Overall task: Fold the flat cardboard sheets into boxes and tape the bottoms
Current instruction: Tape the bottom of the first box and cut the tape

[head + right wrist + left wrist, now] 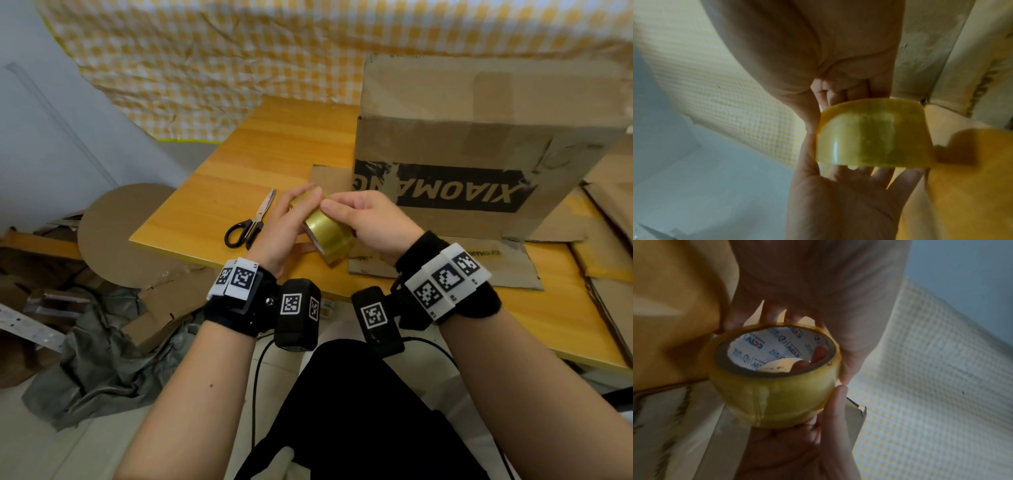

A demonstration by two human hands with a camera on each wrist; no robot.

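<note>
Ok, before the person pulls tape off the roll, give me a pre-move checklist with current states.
1. Tape roll held: ok, left hand and right hand both have a grip on it.
2. Free tape end found: cannot tell, no lifted end visible.
3. Scissors within reach: ok, lying on the table beside the left hand.
4. Box folded up: ok, standing on the table.
5. Box flaps closed flat for taping: cannot tell.

Both hands hold a yellow tape roll (325,230) above the wooden worktop (212,195): left hand (281,233) cupping it, right hand (368,222) seemingly picking at its surface. Scissors (251,222) lie just left; a folded cardboard box (479,144) stands behind.
</note>
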